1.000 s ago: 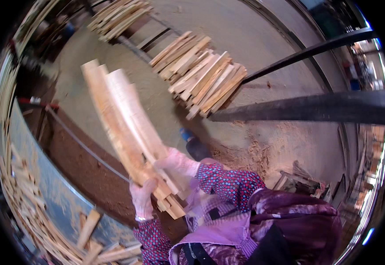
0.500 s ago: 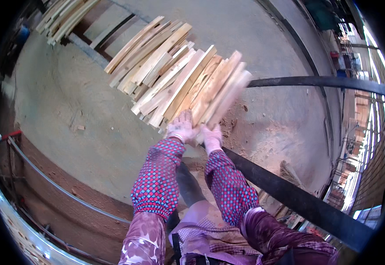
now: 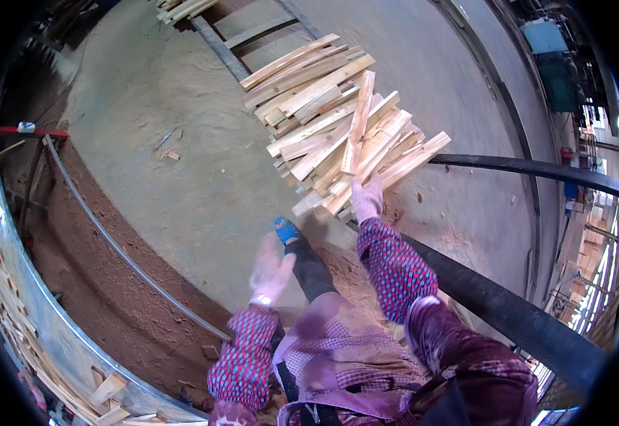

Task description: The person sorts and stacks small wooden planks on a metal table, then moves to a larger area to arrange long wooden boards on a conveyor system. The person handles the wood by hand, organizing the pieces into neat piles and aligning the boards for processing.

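A pile of pale wooden strips [image 3: 316, 103] lies in front of me, with several strips crossed at angles on its near right part. My right hand [image 3: 367, 199], in a light pinkish glove, touches the near ends of these strips. Its fingers are stretched along the wood and partly apart. One short strip [image 3: 359, 124] slants over the others just beyond those fingers. My left hand [image 3: 272, 271], gloved likewise and blurred, hangs away from the pile, near my leg and blue shoe [image 3: 286, 229]. Its fingers are spread, holding nothing.
Dark metal bars [image 3: 508, 312] run right of me and beyond the pile [image 3: 522, 165]. A metal frame [image 3: 220, 46] leads to another strip stack [image 3: 185, 8]. At left are a thin rail [image 3: 132, 263], sawdust and a metal-edged surface [image 3: 47, 312] bearing more wood.
My left hand has let go of the wood and drawn back toward me. Strips that both hands held upright together now lie loosely across the pile. The view has turned leftward.
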Action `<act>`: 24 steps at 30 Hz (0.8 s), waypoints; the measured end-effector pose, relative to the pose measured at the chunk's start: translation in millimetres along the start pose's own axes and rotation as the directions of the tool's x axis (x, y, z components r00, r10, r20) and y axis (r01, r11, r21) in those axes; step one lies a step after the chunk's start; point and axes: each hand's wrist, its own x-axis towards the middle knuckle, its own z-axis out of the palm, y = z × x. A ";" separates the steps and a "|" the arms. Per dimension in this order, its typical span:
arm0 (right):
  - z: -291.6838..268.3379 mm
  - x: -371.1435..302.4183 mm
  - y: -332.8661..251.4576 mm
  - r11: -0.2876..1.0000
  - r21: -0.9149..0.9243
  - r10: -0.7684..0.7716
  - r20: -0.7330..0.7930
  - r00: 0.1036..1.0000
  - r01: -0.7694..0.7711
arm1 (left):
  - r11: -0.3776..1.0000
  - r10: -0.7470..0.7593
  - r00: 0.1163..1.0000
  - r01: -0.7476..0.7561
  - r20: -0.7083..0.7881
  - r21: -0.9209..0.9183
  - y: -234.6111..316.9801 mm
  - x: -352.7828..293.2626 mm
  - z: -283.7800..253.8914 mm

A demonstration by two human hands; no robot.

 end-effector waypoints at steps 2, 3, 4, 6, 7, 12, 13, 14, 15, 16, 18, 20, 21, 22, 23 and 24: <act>-1.9 28.4 -19.6 0.990 -0.136 -0.009 0.118 0.993 0.025 | 0.960 -0.214 0.977 0.210 0.000 -0.184 -31.3 -40.4 -20.2; 5.4 45.5 -16.7 0.972 -0.229 -0.022 0.134 0.991 0.053 | 0.931 -0.307 0.952 0.299 -0.004 -0.208 -55.3 -60.8 -25.0; 14.9 60.1 -16.0 0.944 -0.319 -0.034 0.155 0.987 0.082 | 0.932 -0.329 0.941 0.311 -0.077 -0.184 -68.8 -84.4 -31.1; 31.5 72.0 -34.5 0.864 -0.496 0.033 0.213 0.976 0.079 | 0.822 -0.450 0.888 0.370 -0.096 -0.434 -102.5 -131.4 -30.9; 40.1 76.6 -45.4 0.811 -0.579 0.067 0.235 0.970 0.084 | 0.660 -0.569 0.819 0.396 -0.080 -0.638 -111.9 -155.3 -21.9; 75.1 86.8 -84.5 0.881 -0.461 0.219 0.190 0.957 -0.110 | 0.377 -0.746 0.665 0.456 0.027 -0.806 -135.2 -235.4 29.2; 91.1 98.9 -76.3 0.907 -0.420 0.127 0.323 0.938 0.022 | 0.317 -0.754 0.653 0.461 0.075 -0.829 -123.2 -236.0 34.7; 105.9 125.9 -51.9 0.921 -0.369 0.043 0.418 0.908 0.126 | 0.374 -0.716 0.691 0.500 0.099 -0.781 -122.8 -228.4 41.3; 116.3 125.0 -50.8 0.925 -0.322 -0.018 0.495 0.869 0.202 | 0.414 -0.704 0.701 0.530 0.109 -0.740 -122.1 -227.6 53.1; 122.0 125.8 -49.0 0.926 -0.268 -0.076 0.558 0.826 0.267 | 0.341 -0.707 0.695 0.499 0.133 -0.797 -93.8 -211.0 51.6; 122.8 85.0 -83.4 0.920 -0.273 -0.116 0.494 0.862 0.281 | 0.357 -0.651 0.746 0.465 0.141 -0.810 -79.8 -192.2 59.7; 109.1 61.2 -106.3 0.862 -0.409 -0.103 0.438 0.893 0.300 | 0.358 -0.577 0.808 0.380 0.118 -0.853 -70.3 -177.1 63.9; 102.5 56.0 -97.9 0.826 -0.435 -0.177 0.406 0.897 0.359 | 0.348 -0.549 0.828 0.352 0.115 -0.869 -66.1 -170.7 61.4; 90.9 51.6 -86.8 0.783 -0.461 -0.252 0.378 0.891 0.417 | 0.336 -0.523 0.845 0.323 0.110 -0.885 -65.0 -169.0 60.2; 78.7 48.2 -77.6 0.733 -0.490 -0.329 0.352 0.877 0.471 | 0.310 -0.540 0.833 0.327 0.117 -0.893 -66.5 -171.0 61.6; 72.8 48.6 -61.9 0.783 -0.534 -0.216 0.247 0.944 0.319 | 0.290 -0.554 0.823 0.331 0.125 -0.898 -69.4 -171.8 62.1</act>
